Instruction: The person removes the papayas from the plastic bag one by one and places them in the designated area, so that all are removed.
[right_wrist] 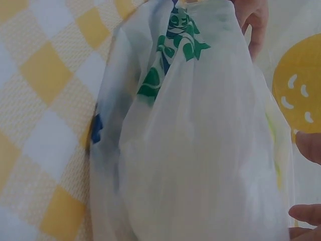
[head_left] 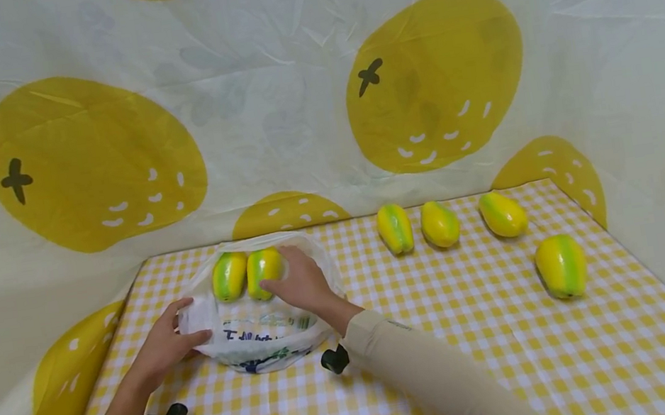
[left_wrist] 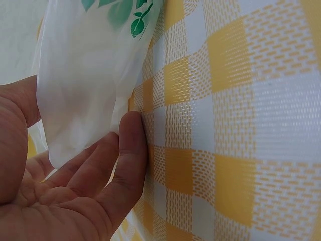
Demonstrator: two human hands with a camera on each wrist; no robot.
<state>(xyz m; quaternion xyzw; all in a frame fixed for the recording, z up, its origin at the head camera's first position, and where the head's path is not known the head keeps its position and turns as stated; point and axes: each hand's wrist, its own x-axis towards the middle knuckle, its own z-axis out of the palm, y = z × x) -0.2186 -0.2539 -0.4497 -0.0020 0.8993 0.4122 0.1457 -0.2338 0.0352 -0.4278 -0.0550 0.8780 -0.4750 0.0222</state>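
Observation:
A white plastic bag (head_left: 251, 352) with dark blue and green print lies with its mouth wide on the checked table. Two glossy yellow fruits with green stripes, a left one (head_left: 229, 276) and a right one (head_left: 263, 274), are inside it, side by side. My right hand (head_left: 301, 280) reaches into the mouth and grips the right fruit between thumb and fingers. At the bag's left side, my left hand (head_left: 165, 340) holds the rim, with the plastic (left_wrist: 83, 90) between thumb and curled fingers (left_wrist: 131, 150). From the right wrist, the bag's wall (right_wrist: 195, 150) hides most of the fruit.
Right of the bag, more such fruits stand apart: one (head_left: 395, 229), another (head_left: 440, 224) and a third (head_left: 503, 214) along the back, and one (head_left: 561, 266) nearer. A yellow-and-white checked cloth (head_left: 457, 354) covers the table. Fruit-print sheeting (head_left: 267, 117) hangs behind and at the sides.

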